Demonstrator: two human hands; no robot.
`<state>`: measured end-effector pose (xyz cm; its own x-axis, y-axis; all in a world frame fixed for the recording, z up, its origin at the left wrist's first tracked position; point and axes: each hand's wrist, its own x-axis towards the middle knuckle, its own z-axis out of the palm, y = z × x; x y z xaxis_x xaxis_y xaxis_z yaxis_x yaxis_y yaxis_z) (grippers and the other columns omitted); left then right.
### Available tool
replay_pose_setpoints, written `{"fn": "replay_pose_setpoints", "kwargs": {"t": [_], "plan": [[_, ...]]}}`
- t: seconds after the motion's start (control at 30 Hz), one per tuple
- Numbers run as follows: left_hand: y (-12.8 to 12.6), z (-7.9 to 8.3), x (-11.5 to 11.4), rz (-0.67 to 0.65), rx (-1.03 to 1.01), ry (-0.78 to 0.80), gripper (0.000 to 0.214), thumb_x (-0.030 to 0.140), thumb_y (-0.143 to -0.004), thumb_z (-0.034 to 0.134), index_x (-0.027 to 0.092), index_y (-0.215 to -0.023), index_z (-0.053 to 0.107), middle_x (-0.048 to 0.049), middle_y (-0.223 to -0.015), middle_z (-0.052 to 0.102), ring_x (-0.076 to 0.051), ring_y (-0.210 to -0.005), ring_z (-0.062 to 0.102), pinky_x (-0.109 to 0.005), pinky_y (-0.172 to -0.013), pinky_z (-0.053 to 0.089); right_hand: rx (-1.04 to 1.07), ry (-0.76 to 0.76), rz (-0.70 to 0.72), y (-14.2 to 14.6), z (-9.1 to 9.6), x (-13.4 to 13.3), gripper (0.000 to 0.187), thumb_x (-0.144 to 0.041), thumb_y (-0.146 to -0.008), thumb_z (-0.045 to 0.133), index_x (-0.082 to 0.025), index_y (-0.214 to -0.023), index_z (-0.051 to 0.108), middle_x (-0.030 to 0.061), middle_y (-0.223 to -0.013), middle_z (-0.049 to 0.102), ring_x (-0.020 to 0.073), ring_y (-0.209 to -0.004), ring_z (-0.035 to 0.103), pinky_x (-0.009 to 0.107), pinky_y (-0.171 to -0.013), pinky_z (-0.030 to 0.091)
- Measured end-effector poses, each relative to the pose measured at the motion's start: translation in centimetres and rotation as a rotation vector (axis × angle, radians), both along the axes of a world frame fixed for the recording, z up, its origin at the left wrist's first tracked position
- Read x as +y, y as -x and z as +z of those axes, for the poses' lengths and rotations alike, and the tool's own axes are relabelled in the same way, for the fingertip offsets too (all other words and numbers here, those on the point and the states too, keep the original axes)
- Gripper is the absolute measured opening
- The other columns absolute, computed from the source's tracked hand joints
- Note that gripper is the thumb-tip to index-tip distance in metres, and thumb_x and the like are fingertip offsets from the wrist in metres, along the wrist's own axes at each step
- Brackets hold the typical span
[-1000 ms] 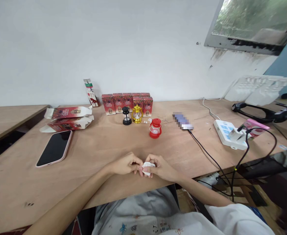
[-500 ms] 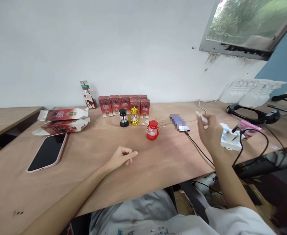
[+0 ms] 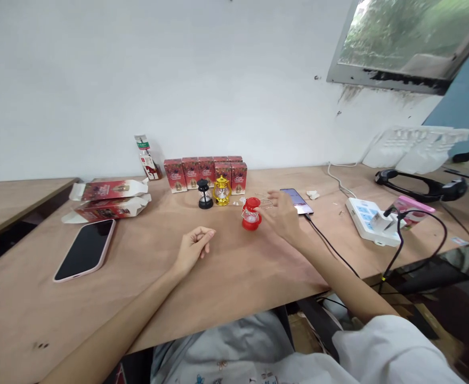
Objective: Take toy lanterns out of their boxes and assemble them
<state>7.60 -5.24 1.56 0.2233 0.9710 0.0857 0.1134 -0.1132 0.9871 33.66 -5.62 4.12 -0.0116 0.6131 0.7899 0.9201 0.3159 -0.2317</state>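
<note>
Head view: two bare hands over a wooden table (image 3: 226,282), with small toy lanterns beyond them. The left hand (image 3: 194,246) lies loosely closed near the table's front part, its fingers curled inward and its thumb along the forefinger. The right hand (image 3: 285,217) is open, fingers spread, just to the right of the red lantern (image 3: 251,217); whether a fingertip touches the lantern cannot be told. The red lantern stands upright, nearer the person than the yellow lantern (image 3: 222,192) and the black lantern (image 3: 205,196), which stand side by side before a group of upright red boxes (image 3: 175,176). Right of these, a phone with a lit screen (image 3: 299,202) lies partly behind the right hand, attached to a black cable (image 3: 330,245); a crumpled white piece (image 3: 312,195) lies just beyond it. Farther right is a white power strip (image 3: 360,218). At left, two opened cartons (image 3: 110,190) lie beside a pink-edged phone (image 3: 86,250), its screen dark.
</note>
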Motion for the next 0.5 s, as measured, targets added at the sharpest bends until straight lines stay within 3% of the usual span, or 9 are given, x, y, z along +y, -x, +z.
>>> {"fn": "replay_pose_setpoints", "kwargs": {"t": [0.07, 0.13, 0.2, 0.27, 0.37, 0.43, 0.5], "plan": [[0.1, 0.0, 0.1, 0.015, -0.024, -0.013, 0.043, 0.058, -0.066, 0.065, 0.016, -0.072, 0.057, 0.0079, -0.039, 0.044, -0.005, -0.032, 0.034, -0.017, -0.037, 0.023, -0.090, 0.115, 0.024, 2.3, 0.7, 0.1, 0.055, -0.057, -0.079, 0.056, -0.017, -0.118, 0.050, 0.0178, -0.121, 0.053, 0.0304, -0.106, 0.055, 0.044, -0.086, 0.046], [0.1, 0.0, 0.2, 0.001, -0.065, -0.029, 0.044, 0.059, -0.066, 0.066, 0.017, -0.069, 0.053, 0.0090, -0.037, 0.041, -0.005, -0.032, 0.033, -0.017, -0.037, 0.025, -0.150, 0.292, 0.004, 4.0, 1.3, 0.2, 0.059, -0.054, -0.077, 0.061, -0.020, -0.123, 0.047, 0.0187, -0.127, 0.048, 0.0333, -0.108, 0.054, 0.047, -0.085, 0.046], [0.1, -0.2, 0.4, -0.029, -0.121, -0.034, 0.046, 0.062, -0.065, 0.065, 0.018, -0.068, 0.050, 0.0106, -0.036, 0.036, -0.005, -0.031, 0.031, -0.017, -0.037, 0.027, -0.182, 0.445, -0.024, 4.8, 1.4, 0.4, 0.051, -0.045, -0.077, 0.065, -0.022, -0.120, 0.050, 0.0183, -0.125, 0.048, 0.0333, -0.104, 0.056, 0.046, -0.080, 0.048], [0.1, -0.4, 0.6, -0.049, -0.168, -0.012, 0.049, 0.065, -0.066, 0.062, 0.019, -0.064, 0.047, 0.0103, -0.037, 0.035, -0.006, -0.033, 0.031, -0.018, -0.037, 0.030, -0.168, 0.506, -0.023, 5.2, 1.0, 0.6, 0.041, -0.036, -0.079, 0.065, -0.022, -0.116, 0.052, 0.0166, -0.121, 0.050, 0.0313, -0.100, 0.058, 0.043, -0.076, 0.050], [0.1, -0.7, 0.8, -0.017, -0.185, 0.016, 0.050, 0.066, -0.069, 0.059, 0.017, -0.061, 0.049, 0.0034, -0.050, 0.050, -0.009, -0.045, 0.047, -0.020, -0.044, 0.037, 0.015, 0.376, 0.094, 5.6, 0.0, 0.4, 0.040, -0.032, -0.080, 0.062, -0.022, -0.117, 0.051, 0.0133, -0.122, 0.048, 0.0272, -0.104, 0.056, 0.041, -0.081, 0.051], [0.1, -0.8, 0.9, -0.014, -0.189, 0.020, 0.045, 0.061, -0.068, 0.064, 0.017, -0.077, 0.058, -0.0029, -0.076, 0.064, -0.014, -0.068, 0.060, -0.021, -0.056, 0.046, 0.202, 0.213, 0.226, 6.1, -0.7, -0.1, 0.047, -0.036, -0.078, 0.064, -0.023, -0.120, 0.047, 0.0111, -0.123, 0.045, 0.0245, -0.110, 0.054, 0.040, -0.090, 0.049], [0.0, -0.8, 0.7, -0.082, -0.208, 0.016, 0.048, 0.051, -0.065, 0.072, 0.020, -0.100, 0.059, -0.0054, -0.104, 0.065, -0.018, -0.093, 0.061, -0.025, -0.072, 0.050, 0.343, 0.093, 0.364, 6.9, -1.3, -0.7, 0.052, -0.040, -0.077, 0.065, -0.025, -0.122, 0.045, 0.0089, -0.123, 0.044, 0.0227, -0.116, 0.050, 0.039, -0.098, 0.045]]}}
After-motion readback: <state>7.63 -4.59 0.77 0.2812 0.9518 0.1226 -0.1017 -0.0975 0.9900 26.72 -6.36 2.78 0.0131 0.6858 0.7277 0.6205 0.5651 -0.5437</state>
